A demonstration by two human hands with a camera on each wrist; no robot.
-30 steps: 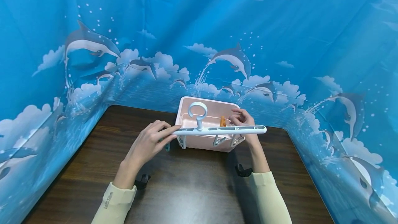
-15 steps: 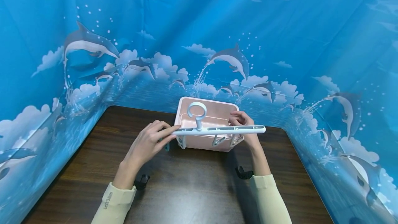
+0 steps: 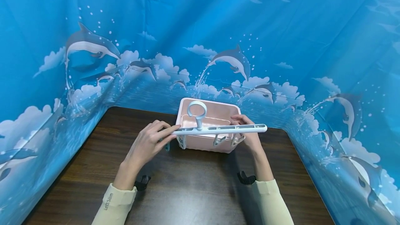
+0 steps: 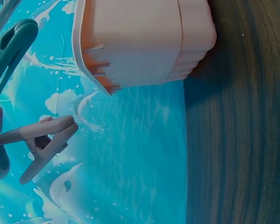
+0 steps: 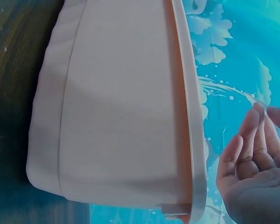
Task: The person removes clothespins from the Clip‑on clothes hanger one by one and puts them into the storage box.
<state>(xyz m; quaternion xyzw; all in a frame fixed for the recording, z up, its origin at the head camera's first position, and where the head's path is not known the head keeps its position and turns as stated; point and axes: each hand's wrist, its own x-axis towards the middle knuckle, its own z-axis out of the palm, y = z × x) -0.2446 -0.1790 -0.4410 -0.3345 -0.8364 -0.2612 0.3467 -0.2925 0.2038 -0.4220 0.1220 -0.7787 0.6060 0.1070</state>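
Observation:
A light-blue hanger (image 3: 218, 130) with a ring-shaped hook is held level above the pink bin, its left end pinched by my left hand (image 3: 147, 141). Small pale clips (image 3: 218, 141) hang below its bar. A teal clip (image 4: 14, 56) and a greyish clip (image 4: 46, 140) dangle in the left wrist view. Behind the bar's right part, my right hand (image 3: 245, 124) hovers over the bin's right side, its fingers partly hidden in the head view. In the right wrist view those fingers (image 5: 259, 140) are loosely bent with the thumb near their tips, and nothing shows between them.
The pink bin (image 3: 206, 145) stands near the back edge of the dark wood table (image 3: 187, 186). Blue dolphin-print curtain (image 3: 175, 27) encloses the table at the back and sides. A black wrist mount (image 3: 246, 177) sits at each forearm.
An orange item beside my right fingers one second ago has gone from sight in the bin. My right fingers shift slightly lower behind the bar. The left hand keeps its pinch on the hanger.

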